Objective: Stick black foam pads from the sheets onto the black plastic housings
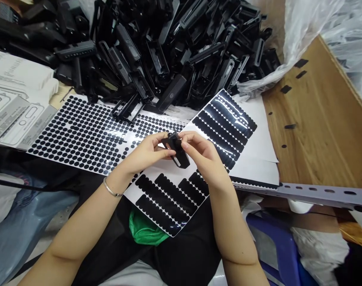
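A small black plastic casing (181, 157) is held up between my two hands, over a sheet of black oblong stickers (169, 202). My left hand (153, 153) pinches the casing on its left side, thumb in front. On the other side, the fingers of my right hand (200, 149) are closed at the casing's upper right edge; whether a small piece is also between them, I cannot tell. Under the oblong stickers and to the left lies a sheet of round black stickers (76, 135).
Behind my hands rises a large pile of black plastic casings (169, 93). White printed boxes (26, 123) are stacked at left. To the right are white sheets (258, 139), a wooden board (318, 131) with stray black stickers, and clear plastic film (303, 24). Green cloth (145, 228) lies below.
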